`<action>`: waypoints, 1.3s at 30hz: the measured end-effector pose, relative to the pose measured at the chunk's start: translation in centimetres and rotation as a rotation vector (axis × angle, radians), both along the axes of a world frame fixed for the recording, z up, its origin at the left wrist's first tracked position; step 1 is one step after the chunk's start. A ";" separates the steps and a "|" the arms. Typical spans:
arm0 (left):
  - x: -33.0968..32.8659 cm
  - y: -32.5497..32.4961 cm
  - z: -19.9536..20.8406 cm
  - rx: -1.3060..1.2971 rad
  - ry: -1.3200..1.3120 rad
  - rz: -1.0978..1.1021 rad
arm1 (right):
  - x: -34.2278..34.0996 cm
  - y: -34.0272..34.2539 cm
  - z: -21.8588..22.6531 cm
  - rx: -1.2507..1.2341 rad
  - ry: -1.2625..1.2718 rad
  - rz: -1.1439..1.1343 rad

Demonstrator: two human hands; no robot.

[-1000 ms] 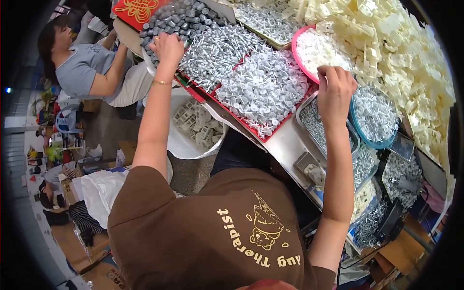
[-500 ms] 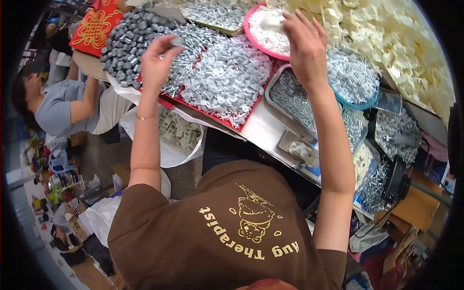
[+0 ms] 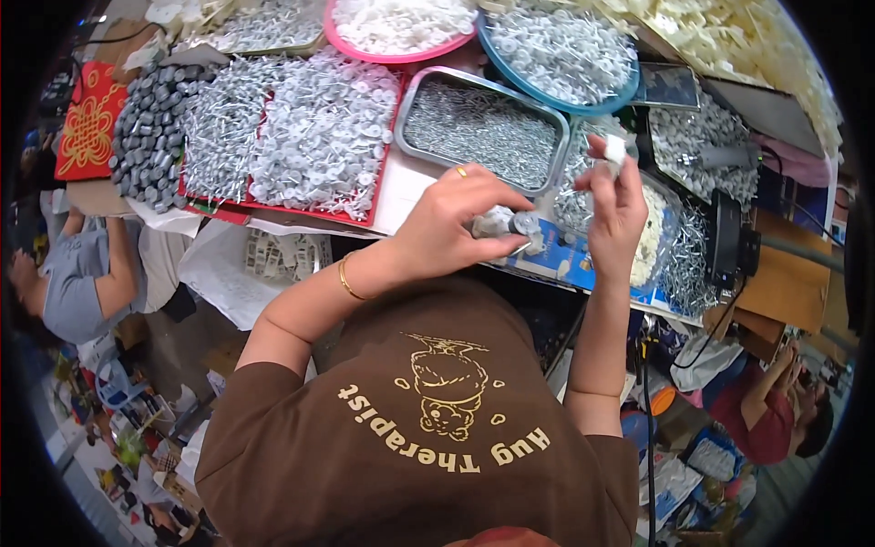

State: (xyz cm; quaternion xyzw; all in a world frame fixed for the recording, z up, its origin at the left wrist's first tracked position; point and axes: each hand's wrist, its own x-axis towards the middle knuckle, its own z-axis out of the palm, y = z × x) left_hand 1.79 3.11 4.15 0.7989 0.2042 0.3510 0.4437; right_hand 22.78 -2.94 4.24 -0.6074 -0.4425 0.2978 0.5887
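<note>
My left hand (image 3: 456, 219) is closed in a pinch at the table's front edge. Between its thumb and forefinger is a small grey cylinder (image 3: 524, 223), like those in the heap (image 3: 155, 128) at the far left. Behind these fingers, partly covered, lies a whitish lump (image 3: 494, 221) at the table edge. Farther right, my right hand (image 3: 612, 210) is raised, its fingertips pinching a small white plastic piece (image 3: 615, 155). It hovers beside a clear tub of metal parts (image 3: 576, 169).
A metal tray of small pins (image 3: 563, 146), a blue basin (image 3: 629, 96) and a pink basin (image 3: 333, 41) stand behind. Red trays (image 3: 387, 173) of pins and clear discs lie left. A black device (image 3: 726, 239) and cable are at right. Other people (image 3: 82, 264) sit nearby.
My left hand has come right and nearer with the grey cylinder, from the red trays to the table edge. My right hand has left the pink basin, carrying a white plastic piece. The view has shifted right.
</note>
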 end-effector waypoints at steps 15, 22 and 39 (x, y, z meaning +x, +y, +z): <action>2.9 -2.4 -3.4 0.262 0.246 0.137 | -0.3 -7.2 -2.9 -0.090 0.321 -0.003; 2.2 -2.5 -2.3 0.289 0.322 0.112 | -1.9 -6.8 -1.3 -0.131 0.037 0.093; -3.3 -0.6 -3.5 -0.191 0.353 0.049 | -4.6 -4.9 -1.3 -0.064 -0.541 0.216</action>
